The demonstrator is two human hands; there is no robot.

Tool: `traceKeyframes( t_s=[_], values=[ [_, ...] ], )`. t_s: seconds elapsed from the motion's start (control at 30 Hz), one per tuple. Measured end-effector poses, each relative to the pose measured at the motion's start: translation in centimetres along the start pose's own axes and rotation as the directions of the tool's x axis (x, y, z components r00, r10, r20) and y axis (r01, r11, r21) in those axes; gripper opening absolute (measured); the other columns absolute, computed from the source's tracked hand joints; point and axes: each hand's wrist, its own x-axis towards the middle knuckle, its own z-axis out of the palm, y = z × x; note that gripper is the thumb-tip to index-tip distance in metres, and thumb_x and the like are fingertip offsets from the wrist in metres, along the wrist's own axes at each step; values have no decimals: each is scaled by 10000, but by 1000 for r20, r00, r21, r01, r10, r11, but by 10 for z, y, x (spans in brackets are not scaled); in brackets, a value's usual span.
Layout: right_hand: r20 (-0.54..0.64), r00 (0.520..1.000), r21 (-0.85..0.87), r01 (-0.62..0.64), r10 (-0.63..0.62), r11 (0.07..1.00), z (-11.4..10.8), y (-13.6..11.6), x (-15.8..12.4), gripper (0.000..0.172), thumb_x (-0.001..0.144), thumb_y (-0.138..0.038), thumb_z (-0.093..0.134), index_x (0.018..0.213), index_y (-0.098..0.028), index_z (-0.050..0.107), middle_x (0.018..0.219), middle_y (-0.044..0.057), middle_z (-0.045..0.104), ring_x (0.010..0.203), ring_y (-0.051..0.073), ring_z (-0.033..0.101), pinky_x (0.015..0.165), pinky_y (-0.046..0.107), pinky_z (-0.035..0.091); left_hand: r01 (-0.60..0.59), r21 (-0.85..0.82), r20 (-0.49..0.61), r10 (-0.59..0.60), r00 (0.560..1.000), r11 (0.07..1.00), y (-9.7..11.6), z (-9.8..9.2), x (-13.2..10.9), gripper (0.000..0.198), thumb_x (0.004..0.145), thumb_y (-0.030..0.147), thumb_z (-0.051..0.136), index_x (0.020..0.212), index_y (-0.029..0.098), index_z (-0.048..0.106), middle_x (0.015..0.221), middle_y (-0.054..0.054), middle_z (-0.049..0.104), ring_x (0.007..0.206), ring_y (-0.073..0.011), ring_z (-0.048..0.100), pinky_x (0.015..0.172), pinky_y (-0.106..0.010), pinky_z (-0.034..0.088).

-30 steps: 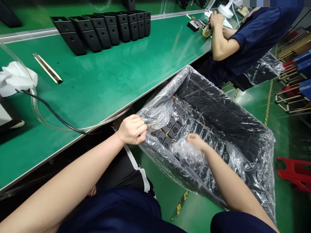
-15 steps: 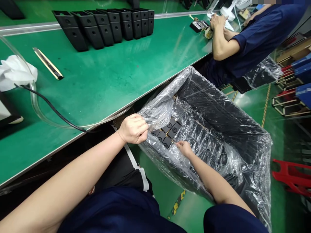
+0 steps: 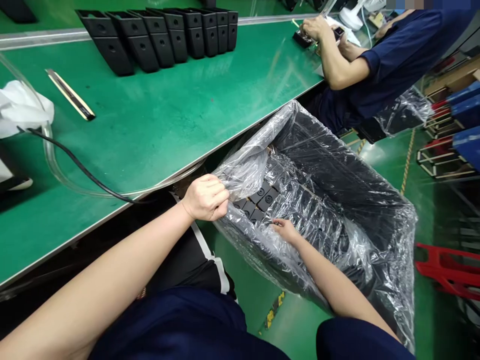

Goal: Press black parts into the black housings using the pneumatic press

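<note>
The film (image 3: 243, 172) lining the box at centre right is thin clear plastic, crinkled and glossy, full of white glints. Under it the parts (image 3: 264, 196) look like matt black moulded plastic. The housings (image 3: 161, 40) lined up at upper left have the same dull black finish. The bench (image 3: 180, 115) is smooth green with a soft sheen. On it at left lie a shiny metal strip (image 3: 69, 94), a clear glossy tube (image 3: 48, 150), a black rubbery cable (image 3: 90, 178) and a crumpled white wad (image 3: 22, 105), cloth or paper, hard to say.

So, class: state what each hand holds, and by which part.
Left hand grips plastic liner by its near rim; right hand, among black parts: cannot tell.
</note>
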Motion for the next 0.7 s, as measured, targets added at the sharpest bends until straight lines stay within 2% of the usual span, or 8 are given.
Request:
traceKeyframes(
  t_s=[0.13,0.23,0.4,0.53,0.6,0.7],
  values=[
    [-78,997,15,4,-3,1000,21,-5,12,262,927,-383,603,878,-125,606,784,-17,591,656,101,570,612,248,506,-1,3,-6,1,1000,1000,0,0,1,158,751,184,476,596,201,495,533,8,442,536,-153,422,652,-305,500],
    [-124,992,62,44,-36,997,14,-11,10,269,925,-384,604,843,-127,597,757,-24,577,634,95,553,599,241,492,-3,5,-7,3,1000,1000,0,0,1,162,756,191,471,596,202,495,533,8,443,534,-154,423,650,-306,499],
    [-215,967,211,186,-140,960,-34,-20,0,356,887,-495,614,820,-146,583,697,-35,556,564,82,501,555,229,443,-4,-6,-11,4,1000,1000,0,1,0,160,751,191,472,593,203,492,528,9,438,529,-153,418,646,-306,497],
    [-332,935,289,226,-124,930,-77,-19,-4,501,843,-662,552,787,-164,551,629,-50,497,512,76,442,505,223,384,-2,-11,-5,2,1000,1000,0,0,0,150,751,187,478,602,201,495,535,9,441,531,-152,422,656,-310,500],
    [-302,948,294,188,-95,937,-91,-14,-8,497,843,-651,564,776,-158,553,616,-49,491,502,72,435,495,219,379,-2,-13,-6,2,1000,1000,0,0,0,146,752,187,482,608,201,495,539,9,441,533,-152,425,660,-310,500],
    [-99,994,245,64,-41,967,-95,-3,-18,393,882,-529,605,792,-146,586,658,-29,554,542,77,500,525,219,438,-1,-12,-9,0,1000,1000,0,0,0,146,757,188,478,613,205,488,539,11,440,532,-153,428,658,-310,500]
  ],
)
